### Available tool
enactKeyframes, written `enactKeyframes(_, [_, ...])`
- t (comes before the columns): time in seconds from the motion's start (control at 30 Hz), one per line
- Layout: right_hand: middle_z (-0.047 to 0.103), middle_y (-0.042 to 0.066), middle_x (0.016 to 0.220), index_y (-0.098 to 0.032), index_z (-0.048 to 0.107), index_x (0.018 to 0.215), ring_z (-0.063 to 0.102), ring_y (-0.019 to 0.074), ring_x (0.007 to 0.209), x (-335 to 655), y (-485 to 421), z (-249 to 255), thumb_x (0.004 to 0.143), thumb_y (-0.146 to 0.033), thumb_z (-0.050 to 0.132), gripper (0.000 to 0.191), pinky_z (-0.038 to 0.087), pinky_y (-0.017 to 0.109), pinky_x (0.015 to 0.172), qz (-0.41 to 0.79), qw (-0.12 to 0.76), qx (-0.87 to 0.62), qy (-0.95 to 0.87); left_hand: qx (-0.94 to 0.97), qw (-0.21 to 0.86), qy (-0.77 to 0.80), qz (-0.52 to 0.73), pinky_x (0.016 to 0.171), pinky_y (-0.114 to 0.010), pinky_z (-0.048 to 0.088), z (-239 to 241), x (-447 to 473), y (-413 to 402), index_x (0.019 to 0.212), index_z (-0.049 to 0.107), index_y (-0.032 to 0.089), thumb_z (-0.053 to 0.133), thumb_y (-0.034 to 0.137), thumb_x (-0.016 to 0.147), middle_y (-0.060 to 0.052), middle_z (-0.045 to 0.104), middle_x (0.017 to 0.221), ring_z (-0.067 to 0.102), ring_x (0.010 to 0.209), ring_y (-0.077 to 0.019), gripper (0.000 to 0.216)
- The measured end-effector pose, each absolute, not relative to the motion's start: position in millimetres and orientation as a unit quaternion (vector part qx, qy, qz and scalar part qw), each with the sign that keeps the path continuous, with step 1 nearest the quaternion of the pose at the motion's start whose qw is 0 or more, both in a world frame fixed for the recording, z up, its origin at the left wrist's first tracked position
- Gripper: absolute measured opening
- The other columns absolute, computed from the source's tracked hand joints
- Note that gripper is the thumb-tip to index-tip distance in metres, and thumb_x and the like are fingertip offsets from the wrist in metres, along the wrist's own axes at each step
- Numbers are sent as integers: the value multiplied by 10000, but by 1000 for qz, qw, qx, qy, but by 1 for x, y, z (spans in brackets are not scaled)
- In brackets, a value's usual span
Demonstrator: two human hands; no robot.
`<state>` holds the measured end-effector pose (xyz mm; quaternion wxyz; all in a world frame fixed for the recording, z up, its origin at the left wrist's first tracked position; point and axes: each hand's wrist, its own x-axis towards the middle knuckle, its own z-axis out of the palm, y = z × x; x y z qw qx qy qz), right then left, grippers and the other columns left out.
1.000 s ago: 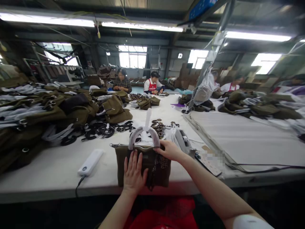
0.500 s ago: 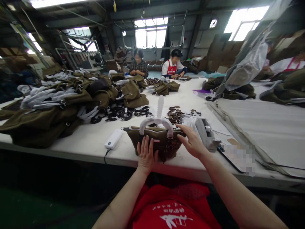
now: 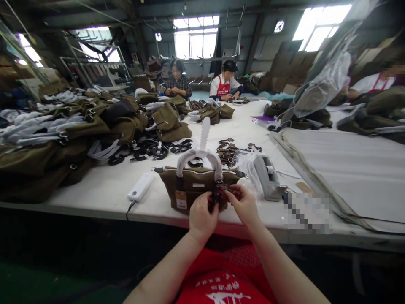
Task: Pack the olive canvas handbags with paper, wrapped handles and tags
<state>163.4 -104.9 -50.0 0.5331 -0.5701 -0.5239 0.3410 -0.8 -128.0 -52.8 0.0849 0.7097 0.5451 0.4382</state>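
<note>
An olive handbag stands upright at the table's near edge. White wrapping covers its raised handle, and a pale ridged strip sticks up behind the top of the handle. On the bag's front hangs a brown hang tag, left of my hands. A dark brown bag charm dangles below the right handle base. My left hand is closed on its lower left part. From the right, my right hand pinches the charm's side. Fingers partly hide the charm.
Several olive bags are heaped at left, with black straps beside them. More brown charms lie behind the handbag. A grey tape dispenser stands right; a white power bank lies left. Two people sit across the table.
Both hands have moved from lying spread against the bag to gripping the charm. The hang tag now shows on the bag's front. The view has shifted slightly.
</note>
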Motion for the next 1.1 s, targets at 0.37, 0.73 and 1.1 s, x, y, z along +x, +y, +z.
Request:
enactKeyframes(0.37, [701,37,774,-200,684,962,655,192,696,165,-119,-52,914,-447,519,301,548,304,648,392,504,-534,-554,788,86,452,410,824,-312,549,-54,-7,-141,1130,572,223,555,195,902,-54,668,993,653,903,-182,231])
enactKeyframes(0.73, [726,70,770,-209,681,865,702,251,736,218,-145,-81,883,-543,561,356,563,355,689,360,473,-591,-545,489,-97,670,550,1021,-555,429,-92,-126,-77,1113,566,121,455,328,893,-167,579,1118,524,1165,-322,321])
enactKeyframes(1.1, [761,82,842,-231,714,936,721,274,749,247,-75,-72,837,-566,580,374,583,370,669,213,464,-634,-581,516,-12,784,344,1032,-440,461,-159,-143,-59,1157,584,114,395,260,923,-173,573,1267,544,1222,-293,334])
